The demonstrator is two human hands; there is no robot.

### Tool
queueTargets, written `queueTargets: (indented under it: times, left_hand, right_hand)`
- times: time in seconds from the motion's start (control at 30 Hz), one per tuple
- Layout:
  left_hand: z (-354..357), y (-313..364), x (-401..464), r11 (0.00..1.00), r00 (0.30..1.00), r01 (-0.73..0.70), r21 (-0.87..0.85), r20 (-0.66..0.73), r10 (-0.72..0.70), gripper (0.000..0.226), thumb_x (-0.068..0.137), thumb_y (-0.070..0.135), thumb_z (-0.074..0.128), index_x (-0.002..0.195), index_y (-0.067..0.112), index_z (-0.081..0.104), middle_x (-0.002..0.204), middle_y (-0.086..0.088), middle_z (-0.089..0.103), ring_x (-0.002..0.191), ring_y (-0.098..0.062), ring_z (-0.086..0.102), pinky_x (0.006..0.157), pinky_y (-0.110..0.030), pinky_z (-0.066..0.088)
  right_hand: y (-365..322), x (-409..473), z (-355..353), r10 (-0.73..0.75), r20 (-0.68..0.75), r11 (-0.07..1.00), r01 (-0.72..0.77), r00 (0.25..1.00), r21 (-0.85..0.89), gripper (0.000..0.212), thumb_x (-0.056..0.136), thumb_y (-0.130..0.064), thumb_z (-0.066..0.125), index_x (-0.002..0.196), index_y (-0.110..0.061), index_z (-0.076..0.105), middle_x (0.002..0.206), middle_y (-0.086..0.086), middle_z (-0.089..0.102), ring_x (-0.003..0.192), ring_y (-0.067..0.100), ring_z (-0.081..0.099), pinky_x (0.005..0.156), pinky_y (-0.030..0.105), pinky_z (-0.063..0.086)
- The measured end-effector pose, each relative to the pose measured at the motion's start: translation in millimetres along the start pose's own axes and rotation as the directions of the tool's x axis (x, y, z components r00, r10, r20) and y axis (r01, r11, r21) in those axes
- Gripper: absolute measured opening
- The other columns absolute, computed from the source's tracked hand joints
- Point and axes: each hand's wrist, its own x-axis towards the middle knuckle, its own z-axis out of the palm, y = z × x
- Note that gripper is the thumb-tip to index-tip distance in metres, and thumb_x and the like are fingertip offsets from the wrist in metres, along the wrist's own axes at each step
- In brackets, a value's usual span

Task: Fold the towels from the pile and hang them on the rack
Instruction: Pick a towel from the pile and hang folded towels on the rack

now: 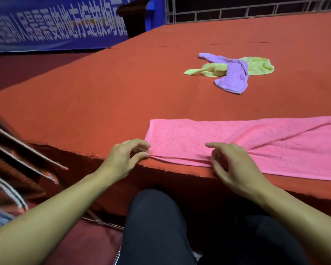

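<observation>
A pink towel (237,142) lies spread along the near edge of the red carpeted platform (103,88), running off to the right. My left hand (126,157) pinches the towel's near left corner at the platform edge. My right hand (233,165) pinches the towel's near hem a little further right, fingers curled over the fold. Farther back on the platform a purple towel (235,77) lies crumpled across a yellow-green towel (260,66). Metal bars, perhaps of a rack (23,150), slant in at the left edge.
A blue banner with white characters (55,23) hangs behind the platform at the upper left. A dark pedestal (136,16) stands at the back, with a metal railing (256,10) to its right. My dark-trousered knees (157,226) sit below the platform edge.
</observation>
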Motion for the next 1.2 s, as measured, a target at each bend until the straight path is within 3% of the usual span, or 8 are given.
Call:
queueTargets:
  times: [0.13, 0.27, 0.37, 0.5, 0.63, 0.83, 1.07, 1.2]
  left_hand:
    - [-7.5, -4.0, -0.3, 0.995, 0.989, -0.08, 0.056, -0.122, 0.086, 0.019, 0.082, 0.011, 0.076, 0.1, 0.014, 0.07, 0.093, 0.003, 0.072, 0.087, 0.0, 0.069, 0.085, -0.014, 0.051]
    - [-10.8, -12.9, -4.8, 0.995, 1.0, -0.027, 0.099, 0.01, 0.026, 0.023, 0.083, 0.031, 0.077, 0.103, 0.022, 0.069, 0.094, 0.009, 0.072, 0.09, 0.003, 0.067, 0.085, -0.018, 0.052]
    - [-13.8, -10.4, -4.6, 0.993, 0.997, -0.012, 0.121, 0.08, 0.003, 0.025, 0.082, 0.046, 0.064, 0.101, 0.03, 0.066, 0.09, 0.022, 0.071, 0.09, -0.004, 0.065, 0.083, -0.02, 0.05]
    - [-15.9, 0.6, 4.8, 0.984, 0.999, -0.02, 0.177, 0.04, 0.013, 0.023, 0.079, 0.051, 0.058, 0.098, 0.039, 0.063, 0.099, 0.035, 0.064, 0.088, -0.004, 0.053, 0.075, -0.013, 0.041]
    - [1.1, 30.3, 26.1, 0.996, 0.999, -0.03, 0.085, -0.013, 0.031, 0.018, 0.081, 0.046, 0.058, 0.097, 0.04, 0.062, 0.086, 0.025, 0.068, 0.08, -0.006, 0.049, 0.069, -0.008, 0.037]
    - [76.6, 103.2, 88.2, 0.996, 0.993, -0.035, -0.082, 0.108, 0.044, 0.017, 0.088, 0.021, 0.069, 0.096, 0.036, 0.064, 0.089, 0.023, 0.07, 0.076, -0.001, 0.055, 0.069, -0.013, 0.039]
    - [191.5, 204.2, 171.7, 0.97, 0.968, -0.104, -0.22, 0.203, 0.15, 0.021, 0.086, 0.015, 0.067, 0.095, 0.033, 0.063, 0.082, 0.018, 0.069, 0.069, 0.0, 0.059, 0.064, -0.005, 0.039]
    - [250.8, 246.2, 217.0, 0.963, 0.963, -0.081, -0.258, 0.227, 0.142, 0.016, 0.087, 0.016, 0.068, 0.097, 0.028, 0.066, 0.08, 0.016, 0.066, 0.062, 0.011, 0.055, 0.06, -0.002, 0.036]
  right_hand:
    - [-4.6, 2.2, 0.6, 0.006, -0.005, 0.999, -0.006, 1.0, 0.041, 0.044, 0.088, -0.011, 0.067, 0.128, -0.024, 0.056, 0.088, -0.027, 0.053, 0.078, 0.004, 0.046, 0.077, 0.03, 0.038]
    - [-9.0, 0.8, 4.0, -0.016, 0.094, 1.0, 0.017, 0.995, -0.008, 0.044, 0.087, -0.015, 0.066, 0.128, -0.026, 0.056, 0.089, -0.021, 0.061, 0.081, 0.012, 0.054, 0.08, 0.04, 0.046]
    - [-8.4, 2.6, 3.1, -0.004, 0.127, 1.0, 0.005, 0.992, -0.004, 0.046, 0.085, -0.016, 0.065, 0.128, -0.028, 0.054, 0.087, -0.022, 0.062, 0.08, 0.013, 0.055, 0.081, 0.043, 0.048]
    - [-9.5, 2.2, -2.7, 0.033, 0.116, 0.995, -0.043, 0.993, 0.085, 0.048, 0.086, -0.019, 0.064, 0.13, -0.033, 0.051, 0.089, -0.027, 0.06, 0.085, 0.003, 0.055, 0.083, 0.036, 0.047]
    - [-5.1, -2.0, -20.4, 0.114, 0.018, 0.978, -0.115, 0.993, 0.171, 0.046, 0.087, -0.014, 0.063, 0.128, -0.034, 0.053, 0.092, -0.024, 0.061, 0.087, 0.006, 0.055, 0.074, 0.03, 0.048]
    - [45.0, -18.8, -69.8, 0.251, -0.067, 0.957, -0.238, 0.966, 0.164, 0.045, 0.086, -0.008, 0.061, 0.125, -0.028, 0.056, 0.089, -0.02, 0.062, 0.085, 0.009, 0.056, 0.076, 0.027, 0.047]
    - [147.8, -41.4, -156.0, 0.393, -0.164, 0.914, -0.404, 0.905, -0.036, 0.039, 0.087, -0.005, 0.058, 0.123, -0.02, 0.058, 0.087, -0.016, 0.062, 0.076, 0.003, 0.053, 0.068, 0.01, 0.039]
    - [229.6, -31.4, -210.3, 0.445, -0.311, 0.845, -0.509, 0.84, -0.165, 0.034, 0.091, -0.008, 0.058, 0.122, -0.02, 0.061, 0.09, -0.014, 0.061, 0.083, 0.017, 0.059, 0.077, 0.029, 0.044]
